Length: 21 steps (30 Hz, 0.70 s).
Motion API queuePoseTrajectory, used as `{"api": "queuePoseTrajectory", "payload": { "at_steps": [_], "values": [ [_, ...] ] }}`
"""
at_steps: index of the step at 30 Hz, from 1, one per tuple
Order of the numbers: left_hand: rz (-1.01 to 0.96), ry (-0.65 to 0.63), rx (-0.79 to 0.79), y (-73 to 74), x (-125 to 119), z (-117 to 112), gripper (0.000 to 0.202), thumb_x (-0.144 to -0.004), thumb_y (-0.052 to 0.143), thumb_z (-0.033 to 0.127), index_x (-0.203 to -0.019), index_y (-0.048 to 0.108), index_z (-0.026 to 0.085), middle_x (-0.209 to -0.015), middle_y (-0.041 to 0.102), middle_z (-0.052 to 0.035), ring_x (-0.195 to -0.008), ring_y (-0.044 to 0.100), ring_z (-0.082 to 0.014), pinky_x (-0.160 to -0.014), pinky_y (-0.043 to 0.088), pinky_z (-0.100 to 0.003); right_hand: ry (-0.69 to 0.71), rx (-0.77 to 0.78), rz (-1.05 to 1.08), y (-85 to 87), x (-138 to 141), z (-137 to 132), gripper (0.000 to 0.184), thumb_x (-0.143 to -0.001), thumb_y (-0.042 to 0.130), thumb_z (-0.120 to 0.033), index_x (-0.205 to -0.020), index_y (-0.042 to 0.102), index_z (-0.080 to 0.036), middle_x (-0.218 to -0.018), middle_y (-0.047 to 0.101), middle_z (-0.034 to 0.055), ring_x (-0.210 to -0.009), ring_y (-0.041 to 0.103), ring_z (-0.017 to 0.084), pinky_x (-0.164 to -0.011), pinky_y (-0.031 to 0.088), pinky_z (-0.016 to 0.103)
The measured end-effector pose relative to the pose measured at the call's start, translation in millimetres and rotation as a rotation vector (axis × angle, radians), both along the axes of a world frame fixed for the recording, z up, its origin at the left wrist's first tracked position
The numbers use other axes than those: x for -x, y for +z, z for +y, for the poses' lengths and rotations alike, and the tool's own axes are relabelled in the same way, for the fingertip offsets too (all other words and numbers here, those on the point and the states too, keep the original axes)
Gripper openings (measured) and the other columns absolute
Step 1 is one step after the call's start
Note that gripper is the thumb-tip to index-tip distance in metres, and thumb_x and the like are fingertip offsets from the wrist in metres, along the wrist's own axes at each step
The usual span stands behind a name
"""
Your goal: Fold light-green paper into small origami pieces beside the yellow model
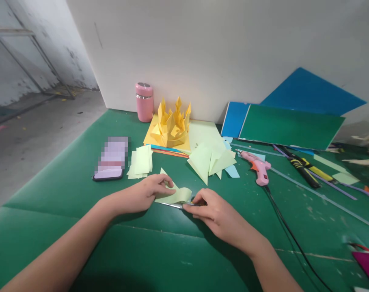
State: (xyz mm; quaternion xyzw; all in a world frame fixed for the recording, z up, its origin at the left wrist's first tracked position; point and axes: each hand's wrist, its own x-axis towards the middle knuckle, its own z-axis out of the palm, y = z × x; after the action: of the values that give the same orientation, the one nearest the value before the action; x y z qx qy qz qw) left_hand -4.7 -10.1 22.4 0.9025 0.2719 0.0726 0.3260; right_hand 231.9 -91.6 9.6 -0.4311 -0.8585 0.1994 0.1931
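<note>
A small pale green paper sheet (169, 198) lies in front of me, its right end curled up and a corner pointing away. My left hand (155, 188) has its thumb and fingers bent together on this sheet, gripping it. At the sheet's near edge runs a thin metal-bladed tool (173, 205), its blade pointing left. My right hand (213, 211) is closed around the tool's dark end, thumb and fingertips beside the curl. The grip hides most of the handle, so its exact kind is unclear. Just beyond lie folded pale green papers (210, 160).
A yellow folded-paper crown (172, 129) rests on coloured sheets, near a pink flask (145, 103). On the left are a phone (111, 160) and small green slips (141, 160). Rightward lie a pink glue gun (257, 166) with its cord, glue sticks (318, 194), pliers (303, 170) and leaning boards (290, 125).
</note>
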Motion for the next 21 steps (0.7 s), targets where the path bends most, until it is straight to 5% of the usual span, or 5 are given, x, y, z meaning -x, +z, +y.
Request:
{"api": "queuePoseTrajectory", "payload": {
  "at_steps": [9,15,17,21],
  "values": [
    [0.011,-0.005,0.020,2.7,-1.4,0.4,0.046,-0.085,0.031,0.001,-0.102,0.068,0.022,-0.118,0.055,-0.0073,-0.109,0.053,-0.0187,-0.093,0.044,-0.031,0.026,-0.019,-0.021,-0.8,3.9,1.5,0.032,-0.093,0.045,-0.015,-0.115,0.066,-0.025,-0.088,0.055,0.0080,-0.082,0.052,0.019,-0.070,0.047,0.031],
    [-0.025,0.026,0.045,0.0,-1.1,2.1,0.037,-0.093,0.034,0.015,-0.103,0.068,0.023,-0.113,0.057,-0.0055,-0.102,0.056,-0.0178,-0.092,0.045,-0.031,0.056,0.096,0.106,4.5,-10.9,-3.9,0.032,-0.092,0.049,-0.015,-0.112,0.067,-0.031,-0.091,0.058,0.0060,-0.086,0.056,0.018,-0.072,0.049,0.029],
    [-0.042,0.039,0.014,-3.6,-0.7,1.1,0.032,-0.094,0.038,0.019,-0.107,0.067,0.024,-0.111,0.058,-0.0055,-0.103,0.056,-0.0181,-0.093,0.045,-0.032,-0.014,0.064,0.235,4.9,-19.8,-4.2,0.031,-0.093,0.048,-0.018,-0.113,0.066,-0.032,-0.093,0.058,0.0058,-0.086,0.057,0.018,-0.073,0.050,0.030],
    [-0.030,0.109,-0.096,-12.0,-2.4,-3.6,0.037,-0.085,0.059,0.034,-0.121,0.058,0.026,-0.119,0.054,-0.0079,-0.108,0.054,-0.0237,-0.095,0.044,-0.037,-0.376,-0.152,0.326,1.6,-33.5,0.1,0.028,-0.092,0.048,-0.022,-0.113,0.065,-0.028,-0.095,0.059,0.0060,-0.086,0.059,0.019,-0.072,0.050,0.031]
  ]
}}
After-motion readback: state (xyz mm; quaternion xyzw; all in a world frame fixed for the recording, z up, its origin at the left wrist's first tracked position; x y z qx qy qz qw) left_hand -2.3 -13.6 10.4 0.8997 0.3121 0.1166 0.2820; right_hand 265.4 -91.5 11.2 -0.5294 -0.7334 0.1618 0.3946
